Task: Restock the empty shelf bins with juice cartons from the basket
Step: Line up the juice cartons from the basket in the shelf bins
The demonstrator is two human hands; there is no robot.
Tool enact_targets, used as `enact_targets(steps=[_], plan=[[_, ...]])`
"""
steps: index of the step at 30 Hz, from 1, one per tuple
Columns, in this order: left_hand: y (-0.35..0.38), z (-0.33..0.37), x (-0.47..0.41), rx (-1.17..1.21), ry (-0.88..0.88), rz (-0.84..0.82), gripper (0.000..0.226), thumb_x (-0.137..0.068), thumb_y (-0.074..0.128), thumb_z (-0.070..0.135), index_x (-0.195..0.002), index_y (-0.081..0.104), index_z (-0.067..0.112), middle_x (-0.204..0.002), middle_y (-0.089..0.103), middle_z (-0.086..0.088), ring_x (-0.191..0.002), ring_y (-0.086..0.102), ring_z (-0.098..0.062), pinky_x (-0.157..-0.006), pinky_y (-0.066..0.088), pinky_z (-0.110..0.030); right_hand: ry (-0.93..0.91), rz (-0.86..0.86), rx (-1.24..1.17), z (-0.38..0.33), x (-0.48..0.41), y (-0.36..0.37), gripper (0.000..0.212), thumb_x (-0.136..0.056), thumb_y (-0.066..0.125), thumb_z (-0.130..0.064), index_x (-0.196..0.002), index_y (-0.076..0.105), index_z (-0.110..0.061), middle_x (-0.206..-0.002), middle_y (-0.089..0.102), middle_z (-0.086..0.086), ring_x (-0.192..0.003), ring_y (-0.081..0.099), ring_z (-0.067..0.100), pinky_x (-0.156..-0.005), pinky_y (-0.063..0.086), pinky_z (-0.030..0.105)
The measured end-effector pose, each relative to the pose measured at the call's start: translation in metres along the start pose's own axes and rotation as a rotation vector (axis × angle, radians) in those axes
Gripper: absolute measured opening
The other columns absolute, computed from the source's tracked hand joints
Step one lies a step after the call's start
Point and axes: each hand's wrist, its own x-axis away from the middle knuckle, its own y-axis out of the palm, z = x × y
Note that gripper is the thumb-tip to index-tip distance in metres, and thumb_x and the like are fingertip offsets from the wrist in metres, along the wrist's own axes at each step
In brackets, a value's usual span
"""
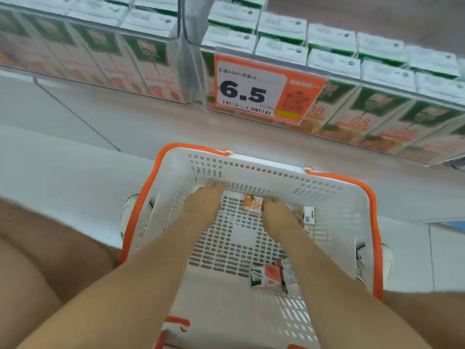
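Observation:
A white basket with an orange rim (266, 170) stands on the floor below me. Both my hands are inside it near its far wall. My left hand (203, 204) lies with straight fingers against the far wall and holds nothing. My right hand (278, 216) curls its fingers against a juice carton (253, 203) with orange print. A second carton (309, 215) shows past the right side of that hand. Two more cartons (268, 276) lie together nearer to me on the basket floor. Whether anything lies under my right palm is hidden.
Above the basket run clear shelf bins packed with cartons, one on the left (151, 61) and one on the right (364, 79). An orange price tag reading 6.5 (251, 90) hangs on the right bin. My shoes (130, 217) flank the basket on the pale floor.

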Motion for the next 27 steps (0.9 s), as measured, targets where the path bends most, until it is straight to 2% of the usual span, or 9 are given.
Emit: enact_targets(steps=[3,7,9,13,16,18,22,24,27], plan=[[0.008,-0.006,-0.003,-0.024,-0.019,0.052,0.074,-0.092,0.065,0.000,-0.157,0.035,0.020,-0.152,0.040,-0.010,-0.119,0.063,-0.036,-0.093,0.057,-0.050,0.015,0.024,0.025,0.002,-0.010,0.015,0.064,-0.091,0.060,0.003,-0.150,0.038,-0.007,-0.149,0.042,0.015,-0.125,0.057,0.035,-0.091,0.057,0.047],[0.017,-0.016,-0.006,0.187,-0.046,0.094,0.055,-0.084,0.076,0.001,-0.124,0.048,0.024,-0.128,0.047,-0.003,-0.097,0.064,-0.028,-0.080,0.049,-0.033,0.027,0.015,0.160,-0.001,-0.016,0.027,0.062,-0.099,0.068,-0.033,-0.146,0.041,-0.003,-0.145,0.041,0.020,-0.129,0.049,0.037,-0.097,0.053,0.045],[0.019,-0.020,-0.006,0.240,-0.044,0.096,0.059,-0.078,0.077,-0.007,-0.117,0.051,0.028,-0.119,0.051,0.002,-0.096,0.060,-0.021,-0.082,0.046,-0.026,0.020,0.010,0.150,-0.003,-0.017,0.032,0.063,-0.096,0.072,-0.031,-0.143,0.041,-0.002,-0.141,0.047,0.020,-0.128,0.052,0.037,-0.094,0.054,0.043],[0.017,-0.024,-0.002,0.341,-0.030,0.094,0.063,-0.073,0.077,-0.013,-0.109,0.056,0.034,-0.111,0.061,0.002,-0.095,0.062,-0.022,-0.076,0.050,-0.028,-0.022,0.015,0.080,-0.008,-0.013,0.030,0.051,-0.093,0.074,-0.014,-0.131,0.042,-0.007,-0.107,0.065,0.013,-0.089,0.069,0.031,-0.060,0.046,0.037],[0.006,-0.020,0.005,0.353,-0.029,0.096,0.052,-0.078,0.080,0.004,-0.117,0.059,0.032,-0.109,0.058,0.001,-0.098,0.062,-0.022,-0.082,0.052,-0.030,-0.049,-0.013,-0.025,-0.010,-0.008,0.022,0.045,-0.092,0.075,-0.023,-0.126,0.048,-0.010,-0.112,0.061,0.012,-0.096,0.066,0.031,-0.068,0.052,0.040],[-0.005,-0.015,0.013,0.359,-0.028,0.116,0.051,-0.074,0.087,0.020,-0.116,0.059,0.031,-0.108,0.054,0.003,-0.097,0.060,-0.020,-0.087,0.055,-0.036,-0.078,-0.035,-0.116,-0.015,-0.005,0.009,0.032,-0.088,0.076,-0.025,-0.112,0.060,-0.011,-0.111,0.057,0.010,-0.101,0.062,0.030,-0.080,0.057,0.041],[-0.035,-0.001,0.034,0.380,-0.002,0.094,0.050,-0.065,0.094,0.024,-0.098,0.057,0.026,-0.100,0.063,0.004,-0.089,0.063,-0.019,-0.069,0.052,-0.031,-0.167,-0.038,-0.178,-0.021,0.010,-0.027,0.029,-0.081,0.077,-0.019,-0.069,0.051,-0.018,-0.074,0.046,0.002,-0.080,0.054,0.025,-0.065,0.043,0.030],[-0.052,0.009,0.046,0.371,0.039,0.085,0.047,-0.067,0.092,0.023,-0.095,0.054,0.023,-0.091,0.066,0.003,-0.082,0.065,-0.020,-0.062,0.052,-0.030,-0.212,-0.024,-0.177,-0.021,0.026,-0.050,0.017,-0.083,0.079,-0.021,-0.089,0.063,-0.017,-0.086,0.056,0.000,-0.089,0.056,0.025,-0.068,0.045,0.028],[-0.082,0.027,0.066,0.307,0.112,0.042,0.046,-0.078,0.085,0.027,-0.114,0.058,0.023,-0.106,0.065,0.003,-0.089,0.064,-0.017,-0.069,0.052,-0.029,-0.291,-0.026,-0.108,-0.027,0.052,-0.088,0.053,-0.086,0.080,-0.030,-0.133,0.059,-0.016,-0.127,0.060,0.007,-0.113,0.059,0.027,-0.091,0.053,0.037]])
